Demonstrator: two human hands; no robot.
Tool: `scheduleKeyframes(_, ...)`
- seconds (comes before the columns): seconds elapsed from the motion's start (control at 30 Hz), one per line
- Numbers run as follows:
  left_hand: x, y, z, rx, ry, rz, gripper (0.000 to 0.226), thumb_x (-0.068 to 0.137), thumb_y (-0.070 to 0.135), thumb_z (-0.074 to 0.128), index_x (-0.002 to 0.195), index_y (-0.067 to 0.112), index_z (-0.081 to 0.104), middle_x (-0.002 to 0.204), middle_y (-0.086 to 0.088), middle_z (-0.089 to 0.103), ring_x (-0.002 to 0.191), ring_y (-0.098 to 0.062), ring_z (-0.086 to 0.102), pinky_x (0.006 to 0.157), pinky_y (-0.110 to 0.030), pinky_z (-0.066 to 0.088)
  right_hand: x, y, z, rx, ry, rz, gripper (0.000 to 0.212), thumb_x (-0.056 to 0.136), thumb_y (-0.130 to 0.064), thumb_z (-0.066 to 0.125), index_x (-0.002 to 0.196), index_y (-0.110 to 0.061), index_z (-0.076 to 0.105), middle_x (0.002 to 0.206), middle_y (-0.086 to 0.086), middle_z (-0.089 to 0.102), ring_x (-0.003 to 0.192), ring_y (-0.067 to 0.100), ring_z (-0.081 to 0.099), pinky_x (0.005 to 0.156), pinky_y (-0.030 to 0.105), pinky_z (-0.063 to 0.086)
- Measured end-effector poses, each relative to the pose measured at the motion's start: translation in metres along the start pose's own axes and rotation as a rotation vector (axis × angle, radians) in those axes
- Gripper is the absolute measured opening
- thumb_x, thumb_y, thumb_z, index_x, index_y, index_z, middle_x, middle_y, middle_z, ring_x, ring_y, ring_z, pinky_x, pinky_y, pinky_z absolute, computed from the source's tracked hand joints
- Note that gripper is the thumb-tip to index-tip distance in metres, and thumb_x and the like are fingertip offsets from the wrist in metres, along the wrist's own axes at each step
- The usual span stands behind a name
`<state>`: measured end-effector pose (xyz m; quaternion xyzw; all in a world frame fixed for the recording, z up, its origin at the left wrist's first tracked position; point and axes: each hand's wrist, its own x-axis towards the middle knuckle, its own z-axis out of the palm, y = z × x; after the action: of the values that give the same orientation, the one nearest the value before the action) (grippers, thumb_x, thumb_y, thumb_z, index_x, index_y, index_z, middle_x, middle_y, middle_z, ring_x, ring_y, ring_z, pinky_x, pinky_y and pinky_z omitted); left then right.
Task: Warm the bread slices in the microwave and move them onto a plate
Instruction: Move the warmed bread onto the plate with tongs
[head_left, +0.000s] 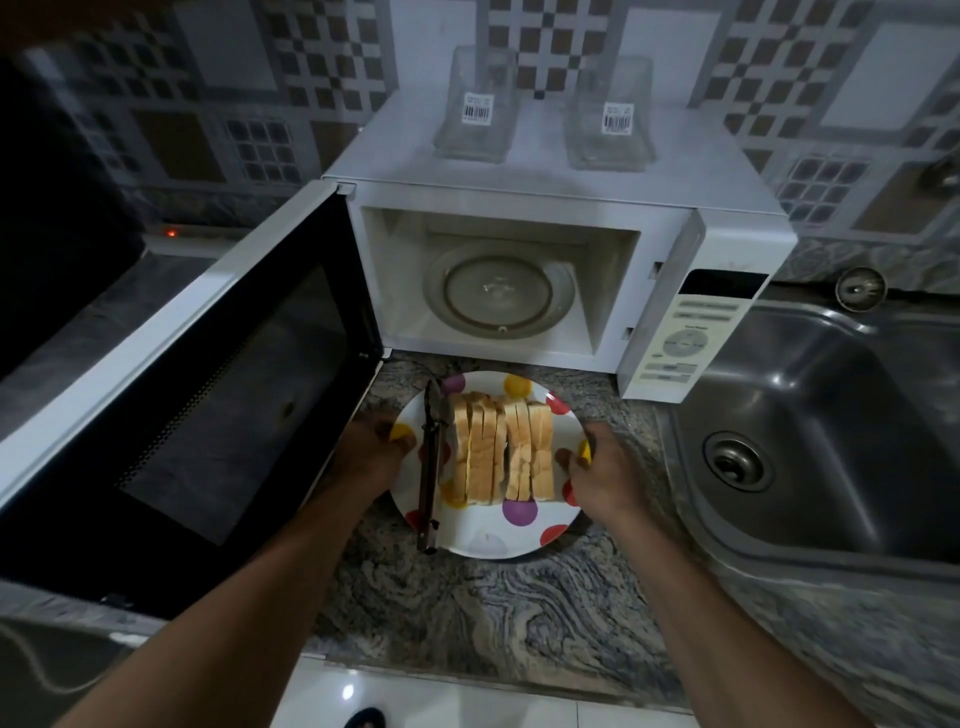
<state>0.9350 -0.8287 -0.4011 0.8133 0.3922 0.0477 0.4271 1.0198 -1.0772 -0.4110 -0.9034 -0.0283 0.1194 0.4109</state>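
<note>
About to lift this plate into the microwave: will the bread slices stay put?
Probably not if tilted: the bread slices stand on edge, leaning together, so they may topple. The tongs lie loose on the plate and could slide. Keep it level.

Both bare forearms reach in from the lower corners of the view and converge on the round white plate with coloured dots (485, 382). The left grip (376, 447), a bare hand with its back turned up, holds the plate's left rim, thumb laid over the edge and fingers curled at it. The right grip (605, 467) holds the plate's right rim in the same way, thumb on top, knuckles raised. Both wrists run roughly in line with their forearms.
</note>
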Motion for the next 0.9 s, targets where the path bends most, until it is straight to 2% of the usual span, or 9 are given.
scheduleKeyframes(0.07, -0.003, 0.002, 0.000, -0.087, -0.012, -0.010, 0.022, 0.086, 0.012, 0.072, 0.106, 0.006, 0.070, 0.108, -0.016, 0.069, 0.099, -0.032, 0.064, 0.081, -0.031, 0.048, -0.001, 0.001, 0.000, 0.060, 0.007, 0.011, 0.026, 0.098, -0.018, 0.059, 0.123, -0.019, 0.052, 0.098, -0.002, 0.061, 0.088, 0.021, 0.060, 0.061, 0.030, 0.048)
scheduleKeyframes(0.17, -0.009, 0.006, -0.001, -0.219, -0.041, -0.027, 0.015, 0.089, 0.013, 0.068, 0.104, 0.013, 0.067, 0.095, -0.008, 0.065, 0.087, -0.025, 0.060, 0.075, -0.029, 0.046, -0.003, 0.003, -0.004, 0.142, -0.005, 0.016, 0.024, 0.099, -0.016, 0.058, 0.121, -0.020, 0.050, 0.102, -0.001, 0.061, 0.082, 0.014, 0.057, 0.053, 0.024, 0.039)
scheduleKeyframes(0.23, -0.003, 0.000, 0.004, -0.268, -0.044, -0.032, 0.014, 0.085, 0.026, 0.067, 0.099, 0.023, 0.066, 0.095, -0.006, 0.069, 0.088, -0.028, 0.064, 0.078, -0.037, 0.053, -0.006, 0.003, -0.006, 0.207, -0.004, 0.005, 0.022, 0.099, -0.015, 0.059, 0.116, -0.023, 0.048, 0.099, -0.005, 0.061, 0.079, 0.007, 0.057, 0.053, 0.021, 0.039)
scheduleKeyframes(0.3, 0.013, -0.016, 0.014, -0.319, -0.039, -0.008, 0.032, 0.073, 0.040, 0.062, 0.102, 0.026, 0.067, 0.095, -0.006, 0.072, 0.088, -0.034, 0.069, 0.079, -0.049, 0.057, -0.009, 0.000, -0.007, 0.268, 0.002, -0.005, 0.023, 0.098, -0.018, 0.062, 0.114, -0.027, 0.048, 0.103, -0.003, 0.064, 0.084, 0.011, 0.062, 0.061, 0.026, 0.047)
scheduleKeyframes(0.37, 0.015, -0.021, 0.018, -0.390, -0.056, -0.020, 0.028, 0.078, 0.032, 0.060, 0.103, 0.023, 0.066, 0.093, -0.008, 0.073, 0.085, -0.033, 0.070, 0.078, -0.051, 0.058, -0.011, 0.000, -0.010, 0.310, 0.008, -0.005, 0.024, 0.096, -0.023, 0.065, 0.112, -0.030, 0.049, 0.107, -0.001, 0.066, 0.091, 0.016, 0.065, 0.074, 0.035, 0.055)
scheduleKeyframes(0.53, 0.006, -0.021, 0.014, -0.429, -0.117, 0.009, 0.044, 0.073, 0.044, 0.053, 0.110, 0.027, 0.069, 0.097, -0.008, 0.075, 0.085, -0.036, 0.071, 0.071, -0.060, 0.058, -0.024, -0.005, -0.025, 0.346, 0.012, -0.032, 0.027, 0.094, -0.027, 0.068, 0.114, -0.031, 0.050, 0.108, -0.003, 0.068, 0.096, 0.018, 0.067, 0.084, 0.040, 0.056)
scheduleKeyframes(0.67, -0.043, 0.011, -0.013, -0.501, -0.150, 0.023, 0.040, 0.086, 0.027, 0.049, 0.119, 0.045, 0.062, 0.108, -0.005, 0.072, 0.097, -0.032, 0.070, 0.082, -0.055, 0.058, -0.042, -0.009, -0.037, 0.355, 0.011, -0.038, 0.028, 0.093, -0.030, 0.069, 0.117, -0.032, 0.054, 0.107, -0.007, 0.070, 0.091, 0.015, 0.069, 0.082, 0.042, 0.058)
scheduleKeyframes(0.77, -0.076, 0.027, -0.029, -0.555, -0.180, 0.004, 0.046, 0.098, 0.007, 0.042, 0.114, 0.044, 0.064, 0.106, -0.004, 0.072, 0.096, -0.029, 0.070, 0.084, -0.050, 0.058, -0.058, -0.012, -0.049, 0.341, -0.034, -0.098, 0.028, 0.095, -0.027, 0.067, 0.119, -0.038, 0.057, 0.104, -0.012, 0.072, 0.087, 0.009, 0.071, 0.075, 0.031, 0.057)
scheduleKeyframes(0.9, -0.106, 0.025, -0.045, -0.620, -0.231, -0.037, 0.041, 0.101, 0.006, 0.041, 0.116, 0.036, 0.064, 0.103, -0.015, 0.074, 0.094, -0.033, 0.072, 0.084, -0.054, 0.057, -0.089, -0.019, -0.064, 0.377, -0.074, -0.125, 0.036, 0.095, -0.021, 0.067, 0.121, -0.043, 0.056, 0.107, -0.012, 0.071, 0.090, 0.008, 0.071, 0.077, 0.029, 0.058)
